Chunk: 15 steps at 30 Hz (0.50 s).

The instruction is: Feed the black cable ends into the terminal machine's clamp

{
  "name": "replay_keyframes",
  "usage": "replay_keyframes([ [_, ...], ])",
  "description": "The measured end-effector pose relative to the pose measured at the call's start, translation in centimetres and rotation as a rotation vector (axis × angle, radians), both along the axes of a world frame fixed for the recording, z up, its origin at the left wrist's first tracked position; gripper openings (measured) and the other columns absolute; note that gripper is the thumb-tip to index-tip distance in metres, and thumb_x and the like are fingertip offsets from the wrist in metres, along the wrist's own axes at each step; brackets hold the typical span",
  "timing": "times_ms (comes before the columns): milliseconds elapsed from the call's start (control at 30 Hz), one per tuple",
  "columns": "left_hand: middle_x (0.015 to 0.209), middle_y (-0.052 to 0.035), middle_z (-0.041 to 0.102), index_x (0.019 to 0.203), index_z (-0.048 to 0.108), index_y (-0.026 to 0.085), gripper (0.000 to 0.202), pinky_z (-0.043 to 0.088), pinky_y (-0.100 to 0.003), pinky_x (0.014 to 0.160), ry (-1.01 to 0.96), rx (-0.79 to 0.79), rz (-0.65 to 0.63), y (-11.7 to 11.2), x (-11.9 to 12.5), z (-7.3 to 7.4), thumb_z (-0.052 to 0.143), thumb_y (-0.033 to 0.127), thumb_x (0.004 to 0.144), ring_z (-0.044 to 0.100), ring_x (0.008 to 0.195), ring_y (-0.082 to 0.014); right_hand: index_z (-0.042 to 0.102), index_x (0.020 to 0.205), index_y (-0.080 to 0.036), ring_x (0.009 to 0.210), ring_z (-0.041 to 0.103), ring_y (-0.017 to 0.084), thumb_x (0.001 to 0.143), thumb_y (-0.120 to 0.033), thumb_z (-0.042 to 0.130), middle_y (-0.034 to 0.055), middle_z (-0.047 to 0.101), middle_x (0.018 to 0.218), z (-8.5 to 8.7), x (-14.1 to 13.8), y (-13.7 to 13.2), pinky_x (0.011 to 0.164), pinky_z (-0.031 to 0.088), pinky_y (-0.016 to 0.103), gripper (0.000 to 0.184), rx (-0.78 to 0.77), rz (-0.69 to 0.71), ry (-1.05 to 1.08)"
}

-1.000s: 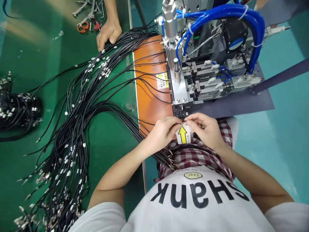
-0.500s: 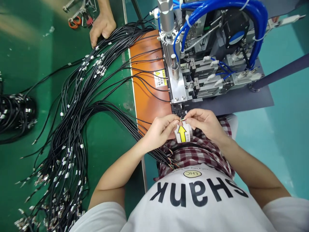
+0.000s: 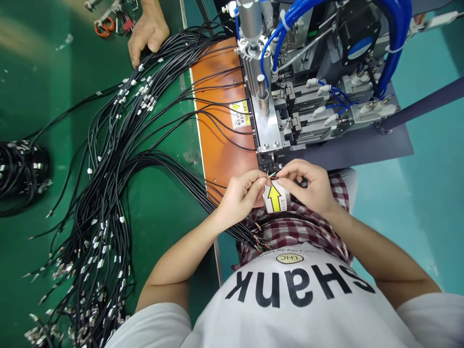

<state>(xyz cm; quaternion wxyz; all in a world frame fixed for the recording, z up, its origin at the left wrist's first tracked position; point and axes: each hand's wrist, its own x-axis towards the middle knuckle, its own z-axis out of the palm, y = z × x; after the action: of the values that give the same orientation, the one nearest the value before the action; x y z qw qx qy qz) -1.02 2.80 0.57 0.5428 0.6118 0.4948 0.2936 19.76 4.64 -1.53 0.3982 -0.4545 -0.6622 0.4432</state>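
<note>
Between my hands are the thin coloured wires (image 3: 272, 176) at the stripped end of a black cable. My left hand (image 3: 243, 193) pinches the cable end between thumb and forefinger; most of the cable is hidden by the hand. The thumb and forefinger of my right hand (image 3: 307, 186) close on the wire tips. Both hands are just in front of the machine's metal fixture (image 3: 267, 158), above a white label with a yellow arrow (image 3: 275, 198). A bundle of black cables (image 3: 181, 176) runs under my left forearm, its stripped ends (image 3: 260, 239) near my lap.
Several cables lie over the orange plate (image 3: 221, 159) into the machine (image 3: 263, 123). Blue air hoses (image 3: 395, 48) arch above it. On the green table (image 3: 159, 246) lies a large heap of black cables (image 3: 112, 179). Another person's hand (image 3: 148, 36) rests on it near orange-handled scissors (image 3: 104, 27).
The coloured wires show more spread between my fingertips than before. My hands stay almost in place, and the view has shifted slightly.
</note>
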Motion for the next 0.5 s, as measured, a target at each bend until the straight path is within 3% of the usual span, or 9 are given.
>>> replay_keyframes([
  [100,0.064,0.0035,0.051,0.097,0.066,0.016,0.032,0.04,-0.021,0.06,0.009,0.014,-0.01,0.0,-0.1,0.1,0.049,0.043,0.103,0.046,0.058,-0.0089,0.071,0.085,-0.021,0.066,0.058,0.014,0.089,-0.035,0.071,0.0021,0.069,0.081,0.5,0.2,0.7,0.058,0.043,0.029,0.014,-0.125,0.076,0.071],
  [233,0.066,0.0026,0.054,0.097,0.067,0.016,0.03,0.043,-0.021,0.063,0.019,0.044,0.01,-0.1,0.0,0.1,0.05,0.04,0.103,0.049,0.061,-0.009,0.069,0.083,-0.02,0.066,0.057,0.013,0.089,-0.03,0.07,0.0015,0.068,0.08,0.4,-0.6,0.5,0.059,0.042,0.028,0.011,-0.084,0.044,0.046],
  [400,0.093,-0.0051,0.07,0.116,0.069,0.018,0.025,0.051,-0.023,0.068,-0.026,0.139,0.124,-0.4,0.7,-0.3,0.063,0.034,0.097,0.061,0.074,-0.0113,0.061,0.087,-0.02,0.061,0.058,0.012,0.095,-0.031,0.063,0.0009,0.065,0.078,-0.2,-1.6,-1.1,0.054,0.041,0.027,0.013,-0.166,-0.037,0.062],
  [500,0.098,-0.0055,0.071,0.106,0.074,0.019,0.018,0.051,-0.022,0.061,-0.075,0.216,0.22,-0.6,1.4,-0.7,0.069,0.031,0.093,0.06,0.065,-0.0083,0.059,0.086,-0.021,0.061,0.059,0.012,0.095,-0.031,0.062,0.0007,0.064,0.076,-0.1,-1.8,-1.9,0.054,0.042,0.027,0.014,-0.216,-0.056,0.047],
])
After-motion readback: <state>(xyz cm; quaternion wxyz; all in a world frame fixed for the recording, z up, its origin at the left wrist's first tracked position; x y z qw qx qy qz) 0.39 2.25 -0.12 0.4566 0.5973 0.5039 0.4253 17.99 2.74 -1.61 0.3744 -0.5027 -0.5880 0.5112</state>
